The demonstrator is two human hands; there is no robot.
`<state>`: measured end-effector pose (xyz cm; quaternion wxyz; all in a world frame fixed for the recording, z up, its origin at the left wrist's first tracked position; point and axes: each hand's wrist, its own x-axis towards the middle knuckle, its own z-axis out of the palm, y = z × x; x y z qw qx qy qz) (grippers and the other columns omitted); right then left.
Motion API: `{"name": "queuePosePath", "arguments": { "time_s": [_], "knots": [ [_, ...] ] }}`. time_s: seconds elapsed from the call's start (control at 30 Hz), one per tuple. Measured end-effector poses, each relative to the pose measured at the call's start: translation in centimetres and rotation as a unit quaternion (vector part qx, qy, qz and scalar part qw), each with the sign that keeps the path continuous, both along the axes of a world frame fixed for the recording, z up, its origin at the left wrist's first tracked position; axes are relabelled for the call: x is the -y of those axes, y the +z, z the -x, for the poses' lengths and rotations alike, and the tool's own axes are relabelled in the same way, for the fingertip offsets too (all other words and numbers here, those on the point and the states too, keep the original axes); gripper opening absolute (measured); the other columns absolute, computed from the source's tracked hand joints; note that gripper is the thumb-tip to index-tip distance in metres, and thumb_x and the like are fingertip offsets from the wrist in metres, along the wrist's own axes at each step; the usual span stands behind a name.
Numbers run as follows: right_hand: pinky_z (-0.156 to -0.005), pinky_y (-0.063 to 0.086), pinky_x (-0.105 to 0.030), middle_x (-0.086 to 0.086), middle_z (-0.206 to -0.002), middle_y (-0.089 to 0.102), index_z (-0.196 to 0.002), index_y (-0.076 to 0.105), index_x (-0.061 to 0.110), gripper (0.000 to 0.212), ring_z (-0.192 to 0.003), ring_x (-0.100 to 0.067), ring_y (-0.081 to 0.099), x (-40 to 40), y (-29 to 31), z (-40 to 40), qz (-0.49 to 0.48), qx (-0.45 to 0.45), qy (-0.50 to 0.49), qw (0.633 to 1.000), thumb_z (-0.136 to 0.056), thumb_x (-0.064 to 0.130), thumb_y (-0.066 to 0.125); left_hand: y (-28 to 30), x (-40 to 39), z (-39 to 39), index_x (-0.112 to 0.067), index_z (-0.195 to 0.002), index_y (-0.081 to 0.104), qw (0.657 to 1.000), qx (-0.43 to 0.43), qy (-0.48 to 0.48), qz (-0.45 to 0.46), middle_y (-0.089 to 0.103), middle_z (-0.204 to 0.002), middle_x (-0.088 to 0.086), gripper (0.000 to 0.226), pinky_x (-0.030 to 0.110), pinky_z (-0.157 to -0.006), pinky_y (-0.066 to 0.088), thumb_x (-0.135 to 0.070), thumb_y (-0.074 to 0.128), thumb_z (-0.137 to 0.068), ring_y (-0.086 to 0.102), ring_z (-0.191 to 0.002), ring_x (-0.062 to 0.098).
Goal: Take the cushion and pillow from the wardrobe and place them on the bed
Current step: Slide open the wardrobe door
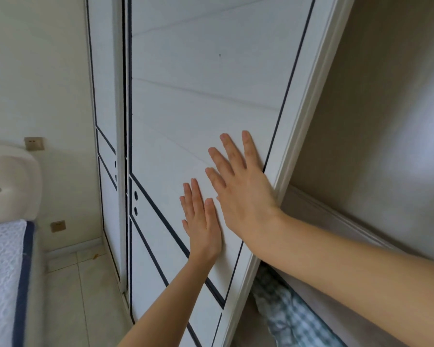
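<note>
A white sliding wardrobe door (198, 101) with dark trim lines fills the middle of the head view. My left hand (202, 221) lies flat on its panel, fingers spread. My right hand (243, 186) presses flat beside it, near the door's right edge. To the right the wardrobe interior (373, 121) stands exposed. A green-and-white checked pillow or cushion (288, 319) lies low inside, partly hidden behind my right forearm. The bed (3, 271), with a white quilted mattress and dark edging, shows at the far left.
A second wardrobe door (105, 96) sits behind the first, further left. A padded cream headboard (10, 181) rises above the mattress. Two wall sockets (34, 143) are on the pale wall. A strip of tiled floor (85, 296) runs between bed and wardrobe.
</note>
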<state>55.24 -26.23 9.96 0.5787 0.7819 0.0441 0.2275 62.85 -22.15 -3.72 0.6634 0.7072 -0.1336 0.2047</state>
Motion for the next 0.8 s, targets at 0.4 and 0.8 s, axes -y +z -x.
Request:
{"name": "queuePosePath", "arguments": {
  "time_s": [0.4,0.8],
  "knots": [
    [-0.095,-0.021,-0.077,-0.027,-0.150,-0.031,-0.146,-0.022,0.015,0.077,-0.129,-0.058,-0.031,-3.0,-0.8,-8.6,0.008,0.005,-0.034,0.999,-0.092,0.061,0.008,-0.1,-3.4,-7.9,-0.031,-0.156,-0.004,0.999,0.018,-0.010,-0.034,-0.012,-0.164,-0.012,0.067,0.036,-0.118,-0.012,-0.056,0.004,-0.094,-0.018,-0.148,0.005],
    [-0.098,-0.020,-0.075,-0.023,-0.152,-0.029,-0.148,-0.020,0.020,0.077,-0.132,-0.055,-0.030,-5.0,-0.9,-13.8,0.005,0.012,-0.034,0.999,-0.091,0.063,0.009,-1.0,-6.1,-13.4,-0.041,-0.153,-0.006,0.999,0.005,-0.024,-0.028,-0.016,-0.163,-0.014,0.062,0.032,-0.116,-0.011,-0.059,0.007,-0.095,-0.018,-0.148,0.003]
  ]
}}
